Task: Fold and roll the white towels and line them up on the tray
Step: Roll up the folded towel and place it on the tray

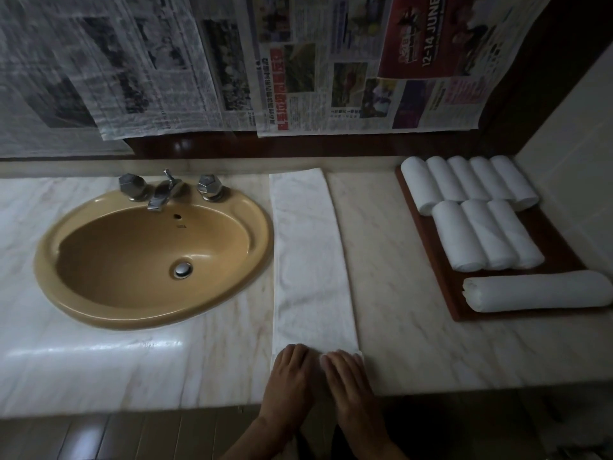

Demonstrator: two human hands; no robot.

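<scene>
Rolling has only just begun: a white towel, folded into a long narrow strip, lies flat on the desk, running from the near edge at 6 o'clock up toward the back wall at 12 o'clock. Both hands sit on its near end, the left hand and right hand side by side, fingers laid fairly straight and pressing down on what looks like the first small turn of cloth; whether a fold is tucked under them I cannot tell.

By my reading, the next move calls for even pressure from both palms, pushing toward 12 o'clock so the roll stays tight and square to the strip's long edges.

Room is decent ahead, since the full strip lies bare. At 9 o'clock the towel's left edge touches or just overlaps the rim of the tan sink, so drifting that way could tip the roll into the basin. At 3 o'clock bare marble separates the strip from the wooden tray, which holds two rows of rolled towels and one larger roll lying crosswise at its near end. Newspaper sheets hang behind.
</scene>
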